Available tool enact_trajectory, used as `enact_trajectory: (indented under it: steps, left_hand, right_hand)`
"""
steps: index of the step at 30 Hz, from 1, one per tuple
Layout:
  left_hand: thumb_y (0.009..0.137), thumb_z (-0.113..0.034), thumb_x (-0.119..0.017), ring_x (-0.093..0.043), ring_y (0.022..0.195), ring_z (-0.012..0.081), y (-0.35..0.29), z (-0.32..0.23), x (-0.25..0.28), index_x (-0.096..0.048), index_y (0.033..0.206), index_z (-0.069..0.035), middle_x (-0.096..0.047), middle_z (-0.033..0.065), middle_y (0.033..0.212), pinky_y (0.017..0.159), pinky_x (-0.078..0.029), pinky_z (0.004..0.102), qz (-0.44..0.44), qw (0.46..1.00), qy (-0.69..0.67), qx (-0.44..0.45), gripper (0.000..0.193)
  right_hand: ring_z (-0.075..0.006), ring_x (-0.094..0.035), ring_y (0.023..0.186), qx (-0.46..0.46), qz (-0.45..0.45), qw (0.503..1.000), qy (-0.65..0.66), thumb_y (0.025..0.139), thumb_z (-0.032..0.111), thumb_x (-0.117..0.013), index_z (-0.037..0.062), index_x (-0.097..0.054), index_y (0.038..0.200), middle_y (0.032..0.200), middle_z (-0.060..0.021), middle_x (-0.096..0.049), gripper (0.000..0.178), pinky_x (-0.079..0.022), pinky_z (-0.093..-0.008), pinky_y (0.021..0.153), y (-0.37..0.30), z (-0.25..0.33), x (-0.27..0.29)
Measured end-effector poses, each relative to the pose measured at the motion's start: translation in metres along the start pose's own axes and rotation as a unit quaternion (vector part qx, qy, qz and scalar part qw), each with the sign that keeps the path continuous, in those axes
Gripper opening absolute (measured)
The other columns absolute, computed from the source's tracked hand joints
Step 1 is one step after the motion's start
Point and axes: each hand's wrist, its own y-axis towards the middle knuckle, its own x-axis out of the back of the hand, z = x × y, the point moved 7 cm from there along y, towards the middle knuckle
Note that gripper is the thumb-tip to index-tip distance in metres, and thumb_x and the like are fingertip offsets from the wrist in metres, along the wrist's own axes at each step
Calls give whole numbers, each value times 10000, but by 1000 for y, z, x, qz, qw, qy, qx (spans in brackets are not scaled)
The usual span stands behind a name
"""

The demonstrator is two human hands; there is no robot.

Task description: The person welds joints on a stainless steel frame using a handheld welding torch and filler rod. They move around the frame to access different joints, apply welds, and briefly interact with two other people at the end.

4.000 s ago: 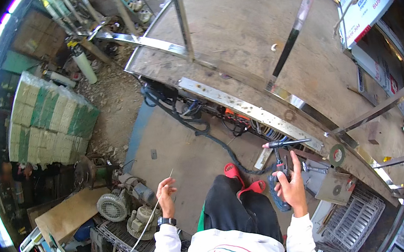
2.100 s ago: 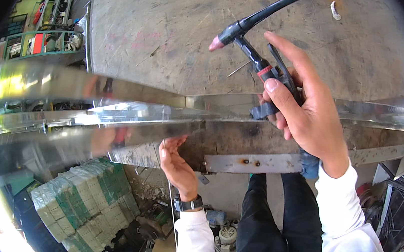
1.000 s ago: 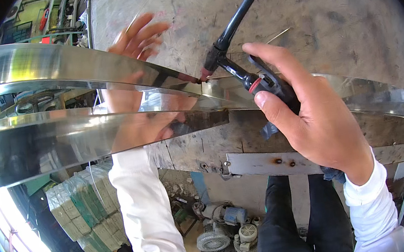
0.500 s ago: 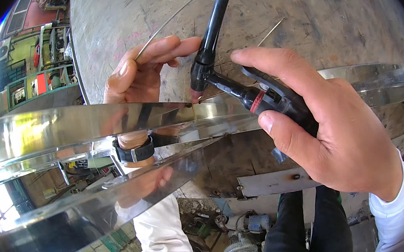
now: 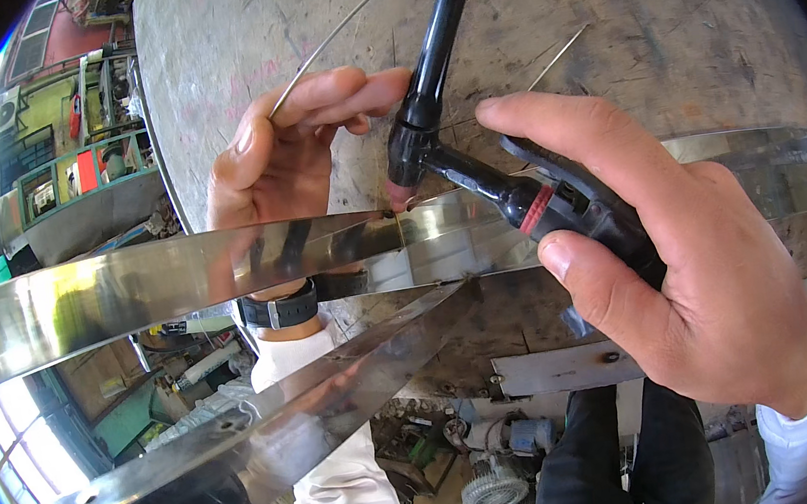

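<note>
My right hand (image 5: 716, 254) is wrapped round the black handle of a TIG welding torch (image 5: 425, 138). Its long back cap points up and away. The pinkish nozzle sits at the upper edge of a shiny metal strip (image 5: 106, 288), over a joint where strip ends meet; whether it touches I cannot tell. Beyond the strip, my left hand (image 5: 280, 151) pinches a thin metal filler rod (image 5: 337, 36) that slants up to the right. Its index and middle fingers reach beside the torch. A black watch circles my left wrist, partly behind the strip.
A second polished strip (image 5: 274, 429) with small holes slants toward the lower left. Another thin rod (image 5: 561, 55) lies on the stained worktable (image 5: 700, 44). A flat metal plate (image 5: 569, 369) sits at the near edge. Below stands a motor (image 5: 497, 482) beside my legs.
The left ends of the strips have dropped lower in view, and the gap between them looks wider. Both hands keep their grips; the torch appears slightly farther right and lower.
</note>
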Motion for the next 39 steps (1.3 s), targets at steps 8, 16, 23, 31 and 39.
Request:
enact_trajectory:
  steps: [8,16,23,31,39]
  left_hand:
    - [1078,-460,-370,-561,1330,268,3,1,3,-576,1414,13,-616,252,1414,1082,-354,383,-7,999,27,-18,616]
    - [1076,-454,-367,-584,1313,278,4,-2,3,-597,1390,23,-642,249,1380,1071,-373,392,-7,999,26,-36,616]
    - [1080,-456,-362,-579,1314,288,0,-13,-19,-592,1395,24,-626,259,1397,1072,-378,402,-45,993,-104,25,619]
    - [1100,-437,-329,-574,1304,271,3,-2,-2,-583,1395,4,-617,272,1400,1073,-371,399,-11,999,28,-35,589]
    - [1113,-442,-302,-572,1303,273,2,-2,-7,-580,1405,-18,-629,262,1381,1094,-391,405,-13,999,-29,-12,585]
  right_hand:
    - [-176,-629,640,62,-17,998,-22,956,151,-586,49,-469,1483,841,-107,-663,548,-495,-319,649,2,10,0]
    - [-178,-631,651,85,-19,996,-34,963,154,-587,42,-465,1485,859,-109,-665,547,-494,-320,657,2,23,0]
    - [-181,-640,674,133,-37,990,-18,963,161,-594,34,-456,1493,935,-124,-681,563,-503,-329,687,1,1,-4]
    - [-135,-592,615,67,-34,996,-50,991,240,-583,43,-456,1497,856,-94,-659,558,-457,-301,627,-1,-3,0]
    - [-151,-620,632,89,-41,995,-17,977,202,-591,49,-489,1477,961,-115,-680,533,-499,-310,671,-1,-4,1]
